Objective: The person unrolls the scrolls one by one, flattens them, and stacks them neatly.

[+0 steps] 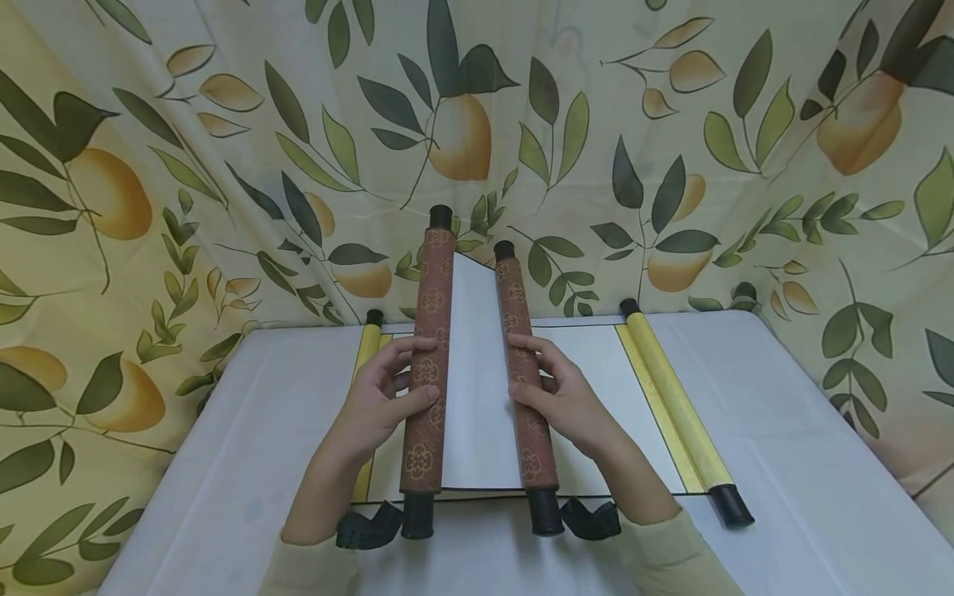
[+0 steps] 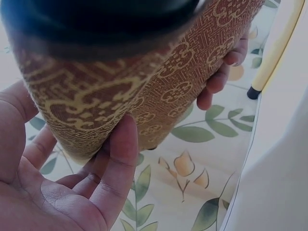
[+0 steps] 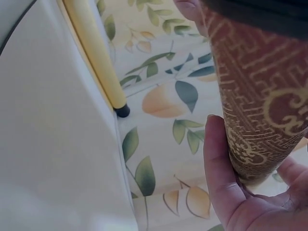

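In the head view, a hanging scroll with red-brown brocade rollers is raised over the table, a strip of white paper (image 1: 480, 381) stretched between them. My left hand (image 1: 373, 406) grips the left roller (image 1: 435, 285), its thumb across the front. The right hand (image 1: 562, 397) holds the right roller (image 1: 513, 290) the same way. Both rollers have black end caps and stand tilted, tops leaning away. Up close in the left wrist view, gold flower patterns cover the brocade (image 2: 91, 106); the palm (image 2: 62, 202) lies below it. The right wrist view shows fingers curled about the other roller (image 3: 255, 96).
Beneath, a second scroll lies unrolled on the white-covered table (image 1: 283, 397), with a yellow left roller (image 1: 366, 348) and yellow right roller (image 1: 678, 397). Fruit-and-leaf patterned curtain (image 1: 551, 215) surrounds the table's back and sides. Black curved pieces (image 1: 368, 526) sit near the wrists.
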Available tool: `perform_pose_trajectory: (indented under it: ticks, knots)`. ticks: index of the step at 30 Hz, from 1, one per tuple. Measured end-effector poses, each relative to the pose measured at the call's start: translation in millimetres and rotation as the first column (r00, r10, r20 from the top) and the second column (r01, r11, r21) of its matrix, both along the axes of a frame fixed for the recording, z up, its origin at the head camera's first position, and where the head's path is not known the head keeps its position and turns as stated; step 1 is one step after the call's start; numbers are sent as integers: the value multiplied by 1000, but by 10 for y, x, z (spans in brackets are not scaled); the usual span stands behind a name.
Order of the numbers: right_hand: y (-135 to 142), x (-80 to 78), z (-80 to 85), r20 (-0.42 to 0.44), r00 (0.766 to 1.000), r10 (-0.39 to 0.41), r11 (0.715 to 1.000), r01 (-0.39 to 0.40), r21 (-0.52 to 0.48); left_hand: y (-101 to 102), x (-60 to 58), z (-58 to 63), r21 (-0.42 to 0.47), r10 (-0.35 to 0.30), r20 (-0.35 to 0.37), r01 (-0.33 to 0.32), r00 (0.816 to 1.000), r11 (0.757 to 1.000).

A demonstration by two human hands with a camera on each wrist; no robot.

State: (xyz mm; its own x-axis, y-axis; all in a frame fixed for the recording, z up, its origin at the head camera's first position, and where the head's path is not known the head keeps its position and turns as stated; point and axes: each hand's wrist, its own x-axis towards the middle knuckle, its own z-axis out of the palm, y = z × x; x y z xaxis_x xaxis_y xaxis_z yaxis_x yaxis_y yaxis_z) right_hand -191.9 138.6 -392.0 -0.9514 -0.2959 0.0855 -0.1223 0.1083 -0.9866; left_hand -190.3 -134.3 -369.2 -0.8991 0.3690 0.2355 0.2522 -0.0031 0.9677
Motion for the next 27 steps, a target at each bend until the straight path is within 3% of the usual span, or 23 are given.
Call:
perform_pose_trajectory:
  ticks: [27]
  knots:
    - [7,-10,-8,28,1000,-14,1000,14,-9,-46,6,13,-2,1,-5,-1,1000,1000]
